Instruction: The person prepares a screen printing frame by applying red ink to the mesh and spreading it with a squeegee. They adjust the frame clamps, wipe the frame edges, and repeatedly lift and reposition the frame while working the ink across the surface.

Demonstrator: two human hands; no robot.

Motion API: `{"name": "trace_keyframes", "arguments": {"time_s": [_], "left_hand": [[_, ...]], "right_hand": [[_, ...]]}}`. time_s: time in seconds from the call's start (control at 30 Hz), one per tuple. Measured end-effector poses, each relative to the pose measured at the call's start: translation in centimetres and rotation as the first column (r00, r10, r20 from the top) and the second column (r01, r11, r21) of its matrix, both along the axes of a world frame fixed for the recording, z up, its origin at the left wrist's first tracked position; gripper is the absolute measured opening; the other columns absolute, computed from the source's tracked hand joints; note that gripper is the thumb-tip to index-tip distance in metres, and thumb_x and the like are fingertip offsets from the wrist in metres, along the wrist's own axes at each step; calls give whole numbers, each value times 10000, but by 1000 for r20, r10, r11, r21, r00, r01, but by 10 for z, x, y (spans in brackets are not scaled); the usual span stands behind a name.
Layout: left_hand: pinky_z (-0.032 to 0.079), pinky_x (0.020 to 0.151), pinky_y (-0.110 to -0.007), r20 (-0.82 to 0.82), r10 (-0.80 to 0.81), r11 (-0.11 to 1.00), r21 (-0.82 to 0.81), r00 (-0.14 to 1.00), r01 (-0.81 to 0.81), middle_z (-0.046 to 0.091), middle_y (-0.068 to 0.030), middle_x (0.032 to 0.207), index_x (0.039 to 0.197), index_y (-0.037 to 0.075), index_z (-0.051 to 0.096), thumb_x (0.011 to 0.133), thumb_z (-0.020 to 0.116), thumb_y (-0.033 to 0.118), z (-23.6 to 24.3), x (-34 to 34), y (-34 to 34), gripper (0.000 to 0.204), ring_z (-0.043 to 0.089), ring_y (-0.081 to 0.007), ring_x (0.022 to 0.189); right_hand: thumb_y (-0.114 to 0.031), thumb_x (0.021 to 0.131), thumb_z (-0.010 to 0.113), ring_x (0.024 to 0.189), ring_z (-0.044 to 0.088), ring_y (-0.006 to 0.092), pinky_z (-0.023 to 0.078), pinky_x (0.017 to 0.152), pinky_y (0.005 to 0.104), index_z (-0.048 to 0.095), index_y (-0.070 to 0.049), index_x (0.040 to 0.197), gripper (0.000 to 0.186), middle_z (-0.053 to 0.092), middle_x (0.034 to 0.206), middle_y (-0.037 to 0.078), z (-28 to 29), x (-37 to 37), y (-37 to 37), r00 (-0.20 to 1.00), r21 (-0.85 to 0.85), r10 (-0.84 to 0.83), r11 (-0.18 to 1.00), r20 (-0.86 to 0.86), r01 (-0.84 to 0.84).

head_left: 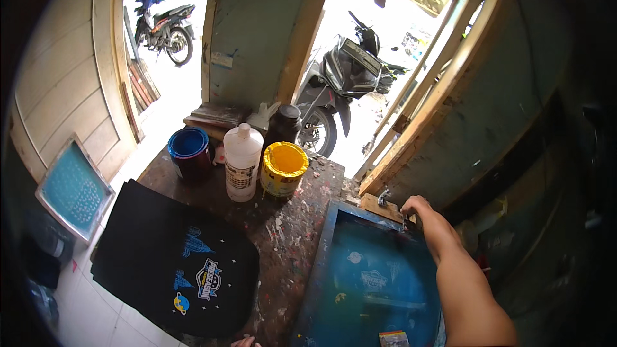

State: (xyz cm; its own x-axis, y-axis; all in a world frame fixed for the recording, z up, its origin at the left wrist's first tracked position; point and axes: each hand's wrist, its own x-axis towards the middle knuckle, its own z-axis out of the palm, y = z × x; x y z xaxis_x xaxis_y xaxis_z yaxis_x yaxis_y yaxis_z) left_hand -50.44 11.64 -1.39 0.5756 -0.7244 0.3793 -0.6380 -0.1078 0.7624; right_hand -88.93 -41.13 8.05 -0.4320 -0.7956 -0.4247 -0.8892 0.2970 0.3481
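My right hand (416,208) reaches to the far right corner of a blue-framed printing screen (376,254). Its fingers are curled round a small dark part there that I cannot make out. Beside it a metal fitting (384,196) is fixed to a wooden block. Of my left hand (246,342) only a little shows, at the lower edge by the front of the table. Near it lies a stack of black fabric pieces (148,244), the top one printed with blue, white and yellow designs. On the screen's near part rests a small item with a colourful label (393,338).
On the paint-stained table (302,212) stand a blue-rimmed paint can (189,154), a white bottle (241,160), a yellow can (283,170) and a dark bottle (283,125). Another screen (75,186) leans at the left. Motorbikes (353,64) stand outside the doorways.
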Motion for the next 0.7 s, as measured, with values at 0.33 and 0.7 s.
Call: {"name": "trace_keyframes", "arguments": {"time_s": [0.33, 0.7], "left_hand": [[468, 923, -440, -45, -155, 984, -96, 987, 150, 656, -169, 1081, 1119, -13, 645, 878, 651, 77, 28, -18, 9, 257, 594, -336, 1029], [456, 941, -444, 142, -899, 430, 459, 414, 777, 600, -126, 1083, 1178, 47, 635, 729, 812, 183, 45, -121, -18, 501, 564, -334, 1059]], "right_hand": [[-332, 932, 681, 638, 666, 276, 488, 602, 415, 698, 16, 869, 355, 686, 725, 178, 42, -63, 247, 686, -825, 579, 562, 441, 57], [-279, 872, 757, 1080, 585, 371, 485, 944, 446, 659, 31, 1093, 394, 644, 1096, 184, 24, -33, 524, 522, -658, 567, 753, 638, -15]]}}
